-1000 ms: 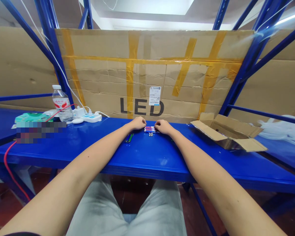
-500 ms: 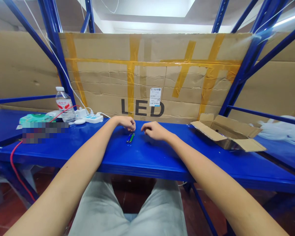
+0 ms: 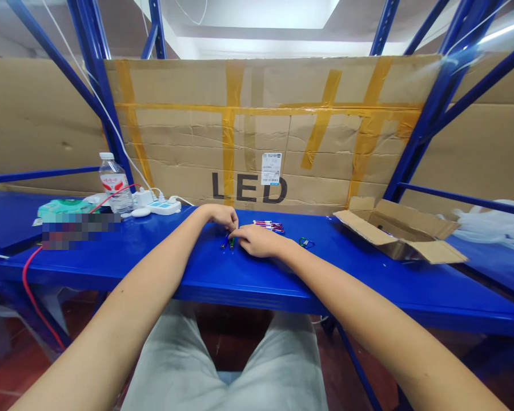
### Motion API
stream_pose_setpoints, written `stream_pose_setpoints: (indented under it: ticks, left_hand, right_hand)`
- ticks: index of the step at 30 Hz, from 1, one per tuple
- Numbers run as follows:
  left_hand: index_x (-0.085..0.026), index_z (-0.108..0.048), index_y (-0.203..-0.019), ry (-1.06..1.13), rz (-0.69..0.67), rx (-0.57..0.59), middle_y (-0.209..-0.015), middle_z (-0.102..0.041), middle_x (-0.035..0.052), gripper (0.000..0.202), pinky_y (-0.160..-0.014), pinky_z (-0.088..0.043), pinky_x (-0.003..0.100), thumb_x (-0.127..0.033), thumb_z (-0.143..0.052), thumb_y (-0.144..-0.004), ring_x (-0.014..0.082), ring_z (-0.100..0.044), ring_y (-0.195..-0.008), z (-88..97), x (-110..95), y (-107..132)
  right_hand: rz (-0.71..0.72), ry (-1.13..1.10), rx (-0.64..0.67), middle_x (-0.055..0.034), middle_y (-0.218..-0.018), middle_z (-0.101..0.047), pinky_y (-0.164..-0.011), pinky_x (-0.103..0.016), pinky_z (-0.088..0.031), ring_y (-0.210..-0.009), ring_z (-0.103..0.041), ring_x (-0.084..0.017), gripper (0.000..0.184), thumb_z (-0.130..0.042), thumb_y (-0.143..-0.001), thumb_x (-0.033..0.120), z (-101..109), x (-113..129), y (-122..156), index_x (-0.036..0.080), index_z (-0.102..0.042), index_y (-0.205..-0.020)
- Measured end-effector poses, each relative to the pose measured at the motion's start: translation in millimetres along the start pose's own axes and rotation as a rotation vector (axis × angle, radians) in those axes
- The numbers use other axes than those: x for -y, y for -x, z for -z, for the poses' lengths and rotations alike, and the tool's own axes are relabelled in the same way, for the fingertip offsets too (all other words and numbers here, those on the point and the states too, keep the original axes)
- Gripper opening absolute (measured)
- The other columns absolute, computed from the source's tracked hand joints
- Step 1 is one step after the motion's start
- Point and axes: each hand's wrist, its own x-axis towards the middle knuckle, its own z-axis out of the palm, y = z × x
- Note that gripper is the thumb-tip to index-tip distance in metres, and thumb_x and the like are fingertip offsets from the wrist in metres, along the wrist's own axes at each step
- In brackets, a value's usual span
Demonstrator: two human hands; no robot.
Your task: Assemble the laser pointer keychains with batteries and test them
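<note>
Both my hands rest on the blue shelf (image 3: pixel 163 257) in front of me. My left hand (image 3: pixel 223 217) is curled, its fingertips at two small green stick-like pieces (image 3: pixel 228 243). My right hand (image 3: pixel 252 241) is curled too, its fingertips pinching at the same green pieces from the right. Behind my right hand lies a small row of pink and purple pieces (image 3: pixel 269 226). A small green clip (image 3: pixel 305 243) lies just right of my right wrist.
An open cardboard box (image 3: pixel 398 231) sits at the right. At the left stand a water bottle (image 3: pixel 115 184), a white power strip (image 3: pixel 160 205), a green packet (image 3: pixel 62 206) and a red cable (image 3: pixel 34 285). A large cardboard sheet marked LED (image 3: pixel 265 131) backs the shelf.
My hands left the row of pink and purple pieces and moved left and nearer. They have closed in on the two green pieces, the right hand now touching them.
</note>
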Motion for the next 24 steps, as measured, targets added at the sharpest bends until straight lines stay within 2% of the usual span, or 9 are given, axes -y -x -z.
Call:
stream_pose_setpoints:
  ticks: [3, 7, 10, 12, 15, 18, 21, 24]
  left_hand:
    - [-0.020, -0.074, -0.063, -0.035, -0.014, 0.000, -0.060, -0.067, -0.0025, 0.009, -0.062, -0.041, 0.019, -0.021, -0.069, -0.055, 0.0114, -0.056, -0.061, -0.2, -0.1, -2.0]
    - [-0.021, -0.075, -0.068, -0.071, -0.023, -0.007, -0.067, -0.071, -0.0016, 0.010, -0.065, -0.043, 0.020, -0.022, -0.069, -0.060, 0.0131, -0.060, -0.067, -4.6, -7.3, -2.4]
    - [-0.022, -0.076, -0.068, -0.034, -0.061, 0.039, -0.069, -0.072, -0.0004, 0.008, -0.066, -0.044, 0.022, -0.023, -0.073, -0.060, 0.0140, -0.062, -0.068, -10.6, -18.2, 0.0]
    - [-0.021, -0.076, -0.067, 0.028, -0.103, 0.085, -0.071, -0.073, 0.0009, 0.010, -0.068, -0.045, 0.024, -0.022, -0.078, -0.058, 0.0149, -0.063, -0.067, -14.9, -26.6, 1.6]
    - [-0.021, -0.076, -0.068, 0.082, -0.190, 0.069, -0.071, -0.073, 0.0022, 0.011, -0.071, -0.047, 0.027, -0.025, -0.080, -0.058, 0.0168, -0.064, -0.068, -21.2, -37.0, -0.3]
    - [-0.020, -0.075, -0.077, 0.066, -0.282, -0.138, -0.076, -0.073, 0.0018, 0.011, -0.073, -0.046, 0.026, -0.027, -0.072, -0.068, 0.0159, -0.063, -0.072, -29.1, -40.8, -9.5]
    - [-0.018, -0.074, -0.080, -0.056, -0.306, -0.351, -0.079, -0.072, 0.0036, 0.013, -0.072, -0.044, 0.026, -0.023, -0.066, -0.072, 0.0163, -0.063, -0.076, -40.5, -40.9, -20.5]
    - [-0.017, -0.074, -0.079, -0.172, -0.323, -0.406, -0.082, -0.072, 0.0050, 0.012, -0.071, -0.044, 0.025, -0.023, -0.064, -0.073, 0.0166, -0.063, -0.076, -52.8, -41.9, -27.2]
  right_hand:
    - [-0.028, -0.002, 0.035, -0.0078, -0.102, -0.073, -0.080, -0.028, -0.046, -0.091, -0.065, -0.019, 0.027, -0.050, -0.085, 0.014, 3.6, 4.5, 1.5, 0.019, -0.072, -0.099]
    - [-0.126, -0.121, 0.131, -0.0030, -0.079, -0.070, -0.064, -0.025, -0.043, -0.071, -0.061, -0.015, 0.015, -0.060, -0.085, 0.032, 18.6, 2.6, 10.5, 0.020, -0.068, -0.082]
    - [-0.202, -0.343, 0.230, 0.0021, -0.066, -0.064, -0.055, -0.023, -0.040, -0.058, -0.056, -0.012, 0.006, -0.066, -0.076, 0.025, 37.6, -8.4, 22.7, 0.020, -0.063, -0.075]
    - [-0.291, -0.518, 0.142, 0.0032, -0.060, -0.060, -0.049, -0.022, -0.039, -0.050, -0.052, -0.010, 0.009, -0.066, -0.073, 0.022, 51.5, -17.9, 32.1, 0.019, -0.058, -0.075]
    - [-0.416, -0.672, -0.147, 0.0047, -0.052, -0.055, -0.041, -0.021, -0.034, -0.041, -0.046, -0.009, 0.015, -0.064, -0.076, 0.025, 65.4, -31.9, 43.9, 0.019, -0.050, -0.079]
    - [-0.499, -0.671, -0.362, 0.0050, -0.051, -0.054, -0.042, -0.022, -0.036, -0.041, -0.048, -0.010, 0.016, -0.062, -0.078, 0.023, 62.5, -45.9, 49.1, 0.020, -0.047, -0.083]
    - [-0.566, -0.536, -0.423, 0.0047, -0.057, -0.056, -0.049, -0.024, -0.042, -0.048, -0.055, -0.013, 0.019, -0.061, -0.074, 0.014, 46.4, -60.4, 49.0, 0.021, -0.045, -0.082]
    - [-0.588, -0.437, -0.378, 0.0049, -0.060, -0.056, -0.050, -0.023, -0.043, -0.049, -0.056, -0.012, 0.020, -0.061, -0.073, 0.012, 31.5, -70.5, 48.2, 0.021, -0.046, -0.083]
